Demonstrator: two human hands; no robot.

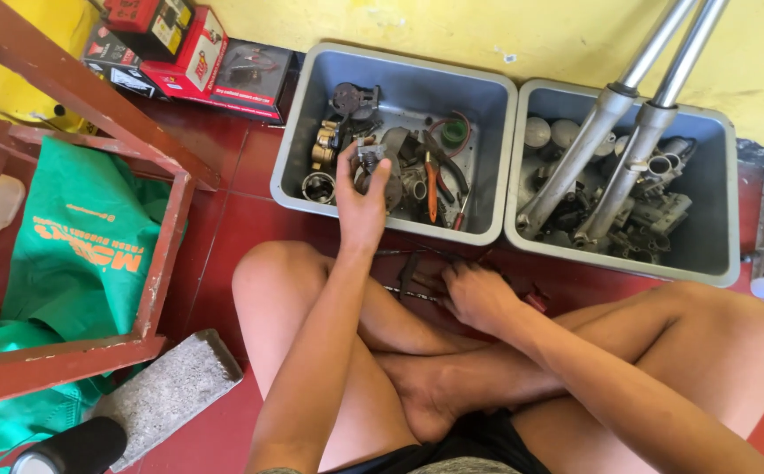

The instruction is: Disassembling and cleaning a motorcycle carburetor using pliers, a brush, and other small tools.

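While I sit cross-legged on the red floor (224,228), my left hand (360,197) is stretched forward over the near edge of the left grey tub (303,123), and it is closed around a small metal engine part (366,158). The thumb presses on one side and the fingers wrap the other, so the part stands up out of my grip, its long axis running roughly away from me toward the yellow wall (487,35). It hangs just above the heap of metal bits in that tub, with a pair of orange-handled pliers (433,189) lying just to the right of it, handles pointing back toward me.

My right hand (477,294) is much lower and closer to my body, resting on the floor in front of my crossed shins. It curls over some dark tools (410,274) lying there; I cannot tell whether it truly grips one or only covers them. So the left hand is plainly the nearer one to the part, and the tub lies straight ahead of it.

The right grey tub (716,193) sits touching the left one and holds two long silver fork legs (610,132) leaning up against the wall. To my left are a red wooden frame (167,254), a green cloth (83,246), a grey block (167,391), and some red and black boxes (198,61).
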